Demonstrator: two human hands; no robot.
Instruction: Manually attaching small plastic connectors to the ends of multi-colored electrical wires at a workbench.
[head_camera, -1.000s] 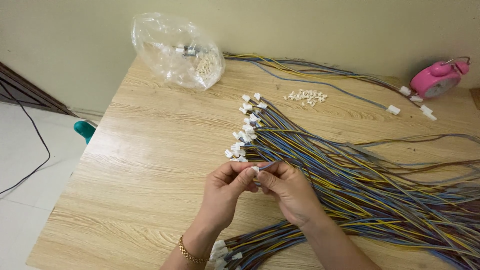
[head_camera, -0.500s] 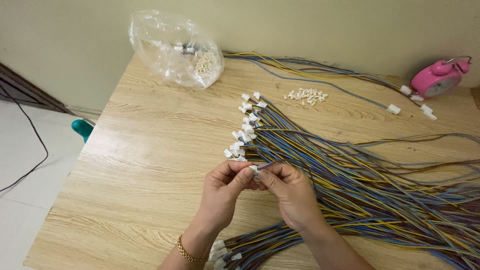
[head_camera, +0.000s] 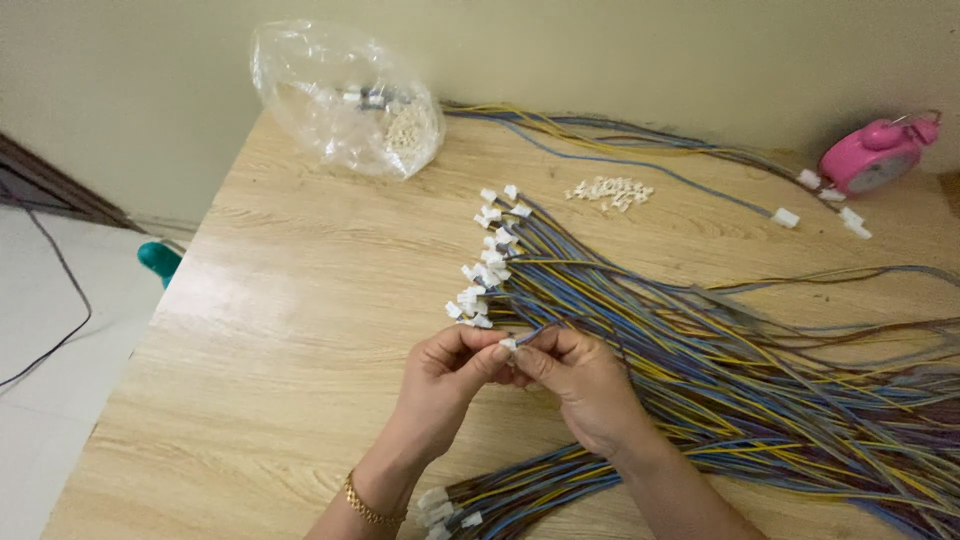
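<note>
Pinching a small white connector (head_camera: 508, 345) between both sets of fingertips, near the middle of the wooden table (head_camera: 290, 330). Left hand (head_camera: 450, 375) closes thumb and forefinger tight on the connector's left side; gold bracelet (head_camera: 368, 506) at that wrist. Right hand (head_camera: 575, 380) meets it from the right, fingers curled narrow around the same piece and the thin wires running out of it. Whether the wires are seated in the housing cannot be told; fingers hide the join.

Just far of the hands: a fanned row of finished wire ends (head_camera: 487, 270), each capped with a white plug, stepping away toward the far side. Their leads form a broad wire bundle (head_camera: 760, 380), blue, yellow, brown and grey, sweeping off to the right edge of the view. The held piece lies at the near end of that row, almost touching the closest plugs.

Near edge, between the forearms: a second bunch of capped leads (head_camera: 445, 505), ends pointing left.

Far of the fan, well apart from the hands: a little heap of loose white housings (head_camera: 610, 192). Far left: a crumpled clear plastic bag (head_camera: 345, 100) with more pale pieces inside, against the wall. Far right corner: pink alarm clock (head_camera: 878, 155), with a few long leads (head_camera: 640, 160) ending in white plugs beside it.

Off the table's left edge, a teal object (head_camera: 160, 260) and a dark cable (head_camera: 60, 320) on the pale floor.
</note>
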